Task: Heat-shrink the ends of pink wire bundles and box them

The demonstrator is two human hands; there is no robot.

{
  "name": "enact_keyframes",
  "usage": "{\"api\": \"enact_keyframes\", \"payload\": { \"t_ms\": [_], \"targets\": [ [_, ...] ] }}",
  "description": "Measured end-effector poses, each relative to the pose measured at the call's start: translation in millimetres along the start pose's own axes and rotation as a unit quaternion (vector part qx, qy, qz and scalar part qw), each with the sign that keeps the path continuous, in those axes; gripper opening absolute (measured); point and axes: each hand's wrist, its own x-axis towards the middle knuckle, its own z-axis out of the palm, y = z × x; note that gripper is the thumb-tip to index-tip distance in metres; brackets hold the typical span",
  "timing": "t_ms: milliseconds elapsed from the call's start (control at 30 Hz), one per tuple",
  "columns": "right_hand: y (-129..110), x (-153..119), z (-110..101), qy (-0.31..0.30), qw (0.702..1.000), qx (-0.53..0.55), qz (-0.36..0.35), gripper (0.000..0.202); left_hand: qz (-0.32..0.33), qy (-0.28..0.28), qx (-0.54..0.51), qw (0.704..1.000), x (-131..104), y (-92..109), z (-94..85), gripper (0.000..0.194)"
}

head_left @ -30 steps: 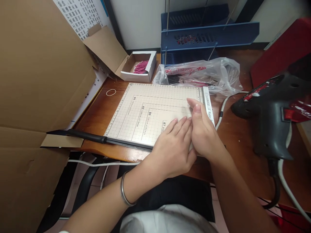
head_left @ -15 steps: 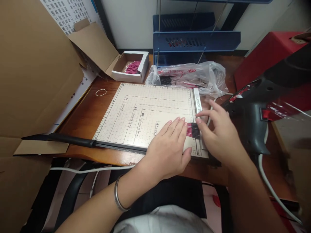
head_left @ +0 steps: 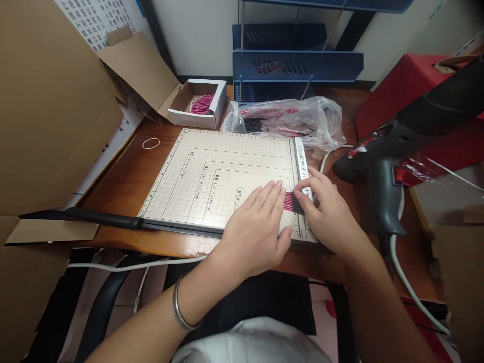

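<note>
A cream paper cutter with printed size grids lies on the wooden desk, its black handle lowered along the near side. On its right part rests a flat row of thin pinkish-red wires with black ends. My left hand lies flat over them, fingers stretched out, hiding their left portion. At the black ends, beside the cutter's white edge strip, my right hand has thumb and index finger brought together in a pinch on the tips.
Behind the cutter are an open white box of similar wires and a clear plastic bag with more. A dark heat gun stands at right by a red box. Cardboard rises at left; a rubber band lies nearby.
My right hand has closed its thumb and index finger on the wires' black ends; before, its fingers were more spread. My left hand stays flat on the wires. The view has shifted slightly.
</note>
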Motion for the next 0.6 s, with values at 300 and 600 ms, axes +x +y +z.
{"api": "enact_keyframes", "payload": {
  "t_ms": [300, 600],
  "targets": [
    [-3.9, -29.8, -3.2, 0.032, 0.996, -0.026, -0.075, 0.043, 0.007, 0.008, 0.014, 1.000, 0.8, -1.2, 2.0, 0.067],
    [-6.0, -25.7, 2.9, 0.080, 0.995, -0.015, -0.066, 0.044, 0.008, 0.010, 0.021, 1.000, 0.9, -2.3, 2.3, 0.066]
  ]
}}
